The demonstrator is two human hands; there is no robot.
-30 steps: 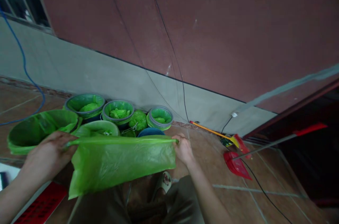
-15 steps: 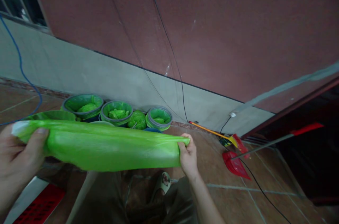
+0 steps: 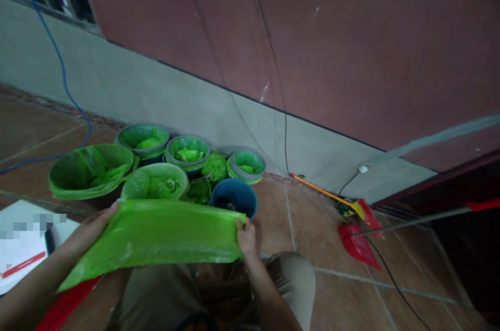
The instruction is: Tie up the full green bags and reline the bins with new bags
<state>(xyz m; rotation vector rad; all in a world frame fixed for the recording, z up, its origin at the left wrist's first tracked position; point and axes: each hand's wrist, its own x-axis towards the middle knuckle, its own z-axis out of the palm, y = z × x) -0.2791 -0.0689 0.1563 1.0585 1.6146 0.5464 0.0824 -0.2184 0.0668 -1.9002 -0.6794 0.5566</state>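
Observation:
A flattened bright green plastic bag [image 3: 172, 234] is stretched between my hands above my lap. My left hand [image 3: 104, 216] pinches its upper left edge; the fingers are partly hidden by the plastic. At the upper right corner, my right hand [image 3: 246, 236] grips the bag with closed fingers. Just beyond the bag stands a blue bucket [image 3: 236, 191] without a liner, with something small and dark inside. Left of it is a bin lined in pale green [image 3: 155, 181], its front partly covered by the bag I hold.
More green-lined bins [image 3: 91, 169] stand along the wall, with a green bundle [image 3: 214, 167] between two. A red dustpan [image 3: 357, 245] and a broom with an orange handle [image 3: 318, 188] lie at right. A white surface [image 3: 23, 216] with a red pen is at left.
The bag and both my hands have moved lower and closer to my lap, my left hand shifting right. The blue bucket and front bins now show more fully.

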